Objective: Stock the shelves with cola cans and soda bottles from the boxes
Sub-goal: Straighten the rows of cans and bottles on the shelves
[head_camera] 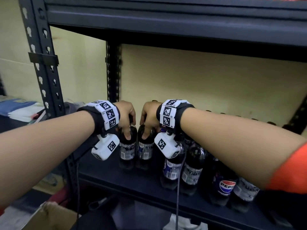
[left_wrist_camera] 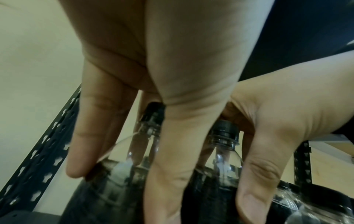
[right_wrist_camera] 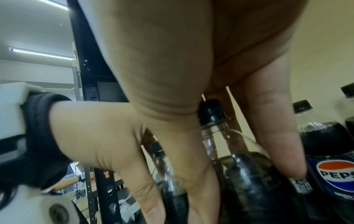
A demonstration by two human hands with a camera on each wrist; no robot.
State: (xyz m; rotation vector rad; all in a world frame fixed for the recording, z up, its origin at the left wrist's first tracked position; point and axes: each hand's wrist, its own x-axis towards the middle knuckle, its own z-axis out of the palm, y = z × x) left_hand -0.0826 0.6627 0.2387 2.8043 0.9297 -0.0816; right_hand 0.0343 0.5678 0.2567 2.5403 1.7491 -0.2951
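Soda bottles: two stand side by side, upright, on the shelf [head_camera: 116,178], left of the stocked group [head_camera: 207,171]. L hand [head_camera: 127,116] grips left bottle [head_camera: 128,146] at shoulder; R hand [head_camera: 148,116] grips right bottle [head_camera: 144,147] likewise. Seat bases flat, keep vertical, then release w/o nudging neighbours.
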